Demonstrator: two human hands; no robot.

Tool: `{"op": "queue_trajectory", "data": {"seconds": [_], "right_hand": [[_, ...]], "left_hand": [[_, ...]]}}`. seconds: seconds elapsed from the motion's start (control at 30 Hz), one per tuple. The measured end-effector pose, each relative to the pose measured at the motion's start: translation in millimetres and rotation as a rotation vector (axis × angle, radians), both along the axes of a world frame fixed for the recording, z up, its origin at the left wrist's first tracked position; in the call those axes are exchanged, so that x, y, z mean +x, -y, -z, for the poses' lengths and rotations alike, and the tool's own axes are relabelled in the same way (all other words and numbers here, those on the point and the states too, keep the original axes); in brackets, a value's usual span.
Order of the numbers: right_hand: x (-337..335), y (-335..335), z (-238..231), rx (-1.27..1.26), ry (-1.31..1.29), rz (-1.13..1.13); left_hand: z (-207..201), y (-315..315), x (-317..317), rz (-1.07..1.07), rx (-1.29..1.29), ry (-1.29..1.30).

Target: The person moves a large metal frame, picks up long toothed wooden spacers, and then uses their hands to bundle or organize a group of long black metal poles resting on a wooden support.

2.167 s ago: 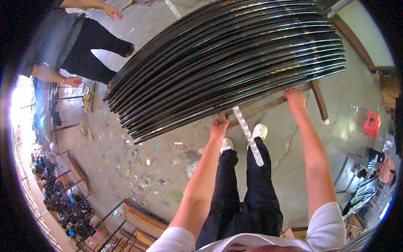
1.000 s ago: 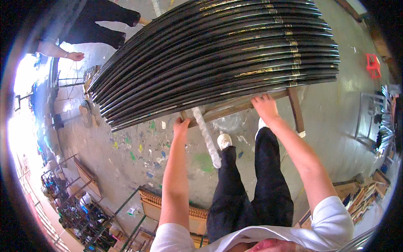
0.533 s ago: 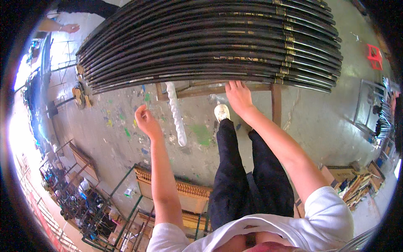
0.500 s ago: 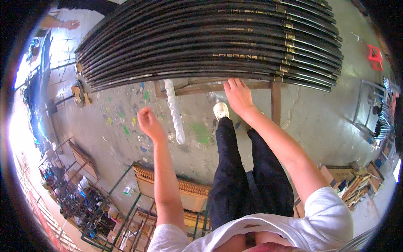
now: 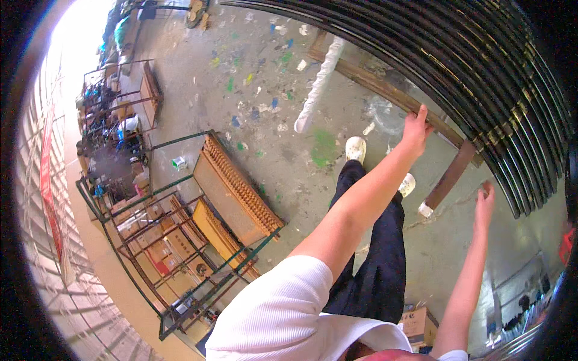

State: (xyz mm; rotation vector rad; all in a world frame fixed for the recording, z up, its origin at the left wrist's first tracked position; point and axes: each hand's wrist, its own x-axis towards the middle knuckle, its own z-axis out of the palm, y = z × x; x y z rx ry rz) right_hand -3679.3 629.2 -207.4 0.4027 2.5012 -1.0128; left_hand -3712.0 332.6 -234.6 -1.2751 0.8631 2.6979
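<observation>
Long black rods (image 5: 475, 66) with gold bands lie side by side in a curved row across the upper right. My left hand (image 5: 415, 132) is just short of the row, above a brown wooden beam (image 5: 385, 90). Its fingers are partly curled but apart, with nothing visible in them. Lower and farther right, my right hand (image 5: 484, 201) is raised near the ends of the rods. Its fingers are slightly bent and apart, and it appears to hold nothing. A white spiral-wrapped bar (image 5: 322, 84) extends from under the row.
A green metal rack (image 5: 211, 135) holding wooden panels with a beaded edge (image 5: 241, 186) stands at left. Beyond it are shelves of mixed goods (image 5: 114, 150). A cardboard box (image 5: 415, 325) sits by my right arm. The wooden support's leg (image 5: 448, 177) reaches toward my shoes.
My view has swung left, so the rods now sit at upper right and the rack shows more. My right hand has come away from the nearest rod; my left arm now extends across my body.
</observation>
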Motion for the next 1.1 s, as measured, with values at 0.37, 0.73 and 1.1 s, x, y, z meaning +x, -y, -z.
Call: {"op": "queue_trajectory", "data": {"seconds": [0.37,0.73,1.1], "right_hand": [[175.9,-44.6,-22.1,0.099,0.339,-0.162],[343.0,-16.4,-75.1,-0.04,0.705,0.29],[365.7,98.0,-84.6,-0.113,0.714,0.286]], "left_hand": [[-12.3,98.6,6.1,0.106,-0.374,0.296],[-15.0,304.3,24.0,0.179,-0.338,0.213],[-28.1,399.3,62.0,0.436,-0.378,0.318]]}}
